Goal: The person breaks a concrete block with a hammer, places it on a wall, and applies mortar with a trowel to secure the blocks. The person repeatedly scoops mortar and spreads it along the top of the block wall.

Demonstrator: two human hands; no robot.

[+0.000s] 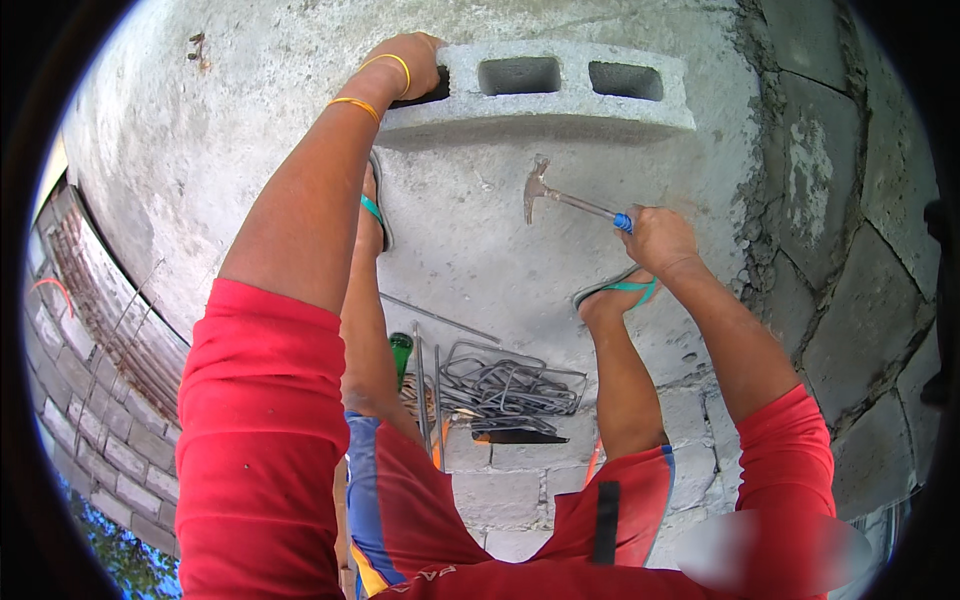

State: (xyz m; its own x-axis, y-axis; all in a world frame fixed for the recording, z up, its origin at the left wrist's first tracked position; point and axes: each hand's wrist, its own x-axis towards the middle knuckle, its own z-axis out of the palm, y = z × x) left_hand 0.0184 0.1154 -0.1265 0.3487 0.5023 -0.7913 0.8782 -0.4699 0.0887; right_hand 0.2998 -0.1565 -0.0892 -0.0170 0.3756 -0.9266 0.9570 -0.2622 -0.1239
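Observation:
A grey hollow concrete block (572, 75) lies ahead of my feet, two of its cavities plainly visible. My left hand (412, 62) grips the block's left end beside a third, partly covered cavity; the fingertips are hidden. Lower and to the right, my right hand (660, 240) is closed around the blue-ended handle of a claw hammer (538, 190). The rusty hammer head points left and stays apart from the block, between it and my feet.
Bent steel bars (510, 385) lie in a tangle behind my feet, next to a green bottle (401, 352). A long thin rod (440, 318) lies between my feet. At right rises a block wall (820, 170); rusty corrugated sheeting (110, 290) stands at left.

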